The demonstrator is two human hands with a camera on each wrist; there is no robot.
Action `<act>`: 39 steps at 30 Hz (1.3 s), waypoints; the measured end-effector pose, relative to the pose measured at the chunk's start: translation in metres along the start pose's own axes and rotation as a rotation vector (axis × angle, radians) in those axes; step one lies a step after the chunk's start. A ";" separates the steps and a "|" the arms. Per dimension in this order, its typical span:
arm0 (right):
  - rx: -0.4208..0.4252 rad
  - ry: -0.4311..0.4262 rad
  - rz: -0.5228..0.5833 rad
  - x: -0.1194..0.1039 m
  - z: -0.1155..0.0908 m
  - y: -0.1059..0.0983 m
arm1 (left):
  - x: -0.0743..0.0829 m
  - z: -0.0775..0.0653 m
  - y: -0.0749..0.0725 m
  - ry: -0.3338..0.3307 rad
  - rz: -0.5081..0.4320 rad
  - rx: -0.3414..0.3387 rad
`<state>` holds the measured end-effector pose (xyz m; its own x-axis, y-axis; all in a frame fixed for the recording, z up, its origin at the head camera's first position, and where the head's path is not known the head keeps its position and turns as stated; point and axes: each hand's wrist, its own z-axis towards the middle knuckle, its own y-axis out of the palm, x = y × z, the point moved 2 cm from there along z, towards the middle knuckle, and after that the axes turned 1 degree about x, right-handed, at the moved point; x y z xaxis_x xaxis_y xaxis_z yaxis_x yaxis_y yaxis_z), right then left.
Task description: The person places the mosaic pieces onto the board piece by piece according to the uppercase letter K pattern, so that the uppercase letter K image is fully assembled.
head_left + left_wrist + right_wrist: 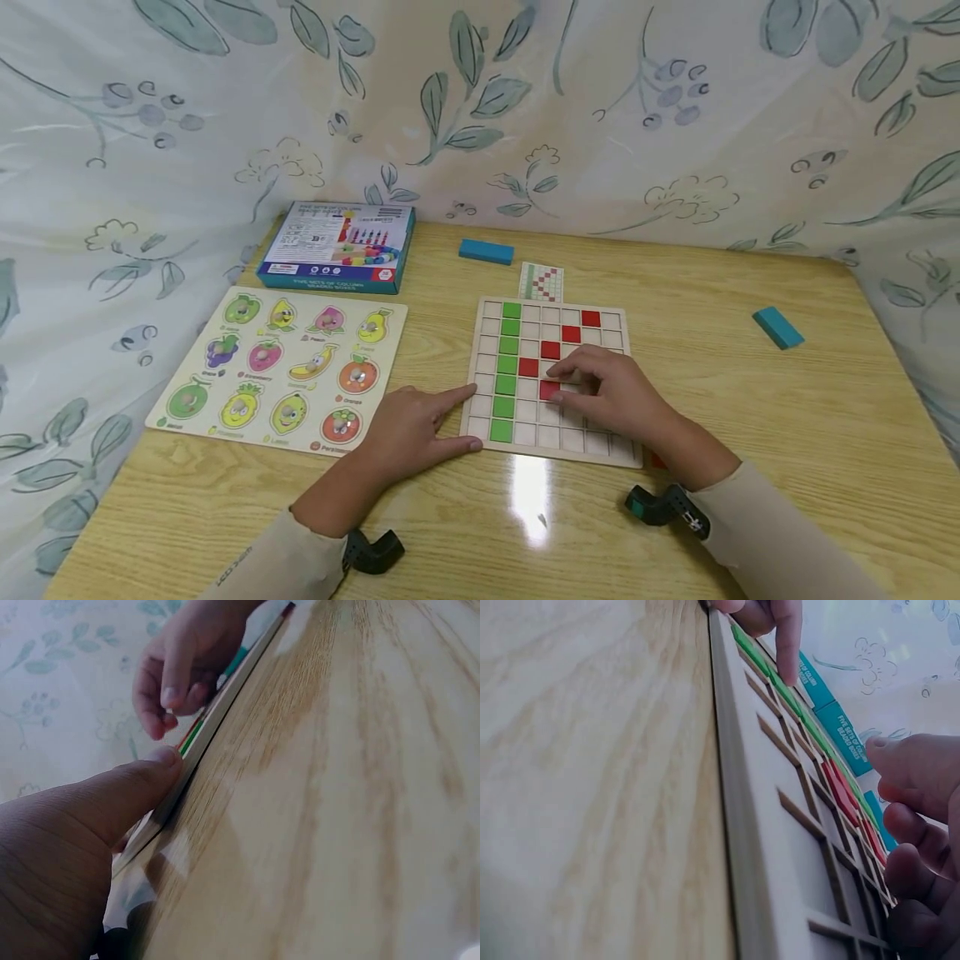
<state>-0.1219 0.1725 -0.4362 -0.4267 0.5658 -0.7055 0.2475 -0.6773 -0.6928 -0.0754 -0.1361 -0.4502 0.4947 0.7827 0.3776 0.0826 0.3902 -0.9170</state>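
A wooden grid board (553, 457) lies on the table. Green square tiles (506, 384) fill one of its columns, and several red tiles (571, 334) run diagonally across it. My left hand (408, 429) lies at the board's left edge, index finger and thumb spread, their tips against the rim. Over the middle of the grid is my right hand (611, 392), fingers bent, thumb and index tips apart right at a red tile (549, 390) lying in a cell. In the right wrist view, nothing shows between the thumb and fingers of that hand.
A small pattern card (542, 282) lies behind the board. Blue blocks lie at the back (486, 251) and far right (778, 327). On the left are a fruit puzzle board (285, 375) and a box (337, 247). Something red (658, 460) peeks out beneath my right wrist.
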 end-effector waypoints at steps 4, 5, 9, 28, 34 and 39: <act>-0.003 0.011 0.004 0.000 -0.005 -0.004 | 0.001 0.000 0.000 -0.001 -0.001 -0.002; -0.003 0.014 0.006 -0.001 -0.007 -0.005 | 0.001 0.000 -0.001 -0.002 -0.001 -0.002; 0.003 0.033 0.019 -0.002 -0.017 -0.011 | 0.001 0.001 0.000 -0.006 0.002 -0.007; 0.067 0.109 -0.077 0.011 -0.083 -0.047 | 0.001 0.002 0.003 -0.002 -0.003 -0.005; 0.105 0.121 -0.113 0.021 -0.107 -0.059 | 0.001 0.003 0.002 -0.007 0.004 -0.010; 0.115 0.160 -0.136 0.033 -0.124 -0.066 | 0.000 0.002 0.001 -0.008 -0.003 0.000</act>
<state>-0.0441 0.2941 -0.4324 -0.3041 0.7166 -0.6277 0.0926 -0.6336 -0.7681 -0.0765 -0.1345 -0.4511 0.4877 0.7853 0.3814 0.0842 0.3926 -0.9159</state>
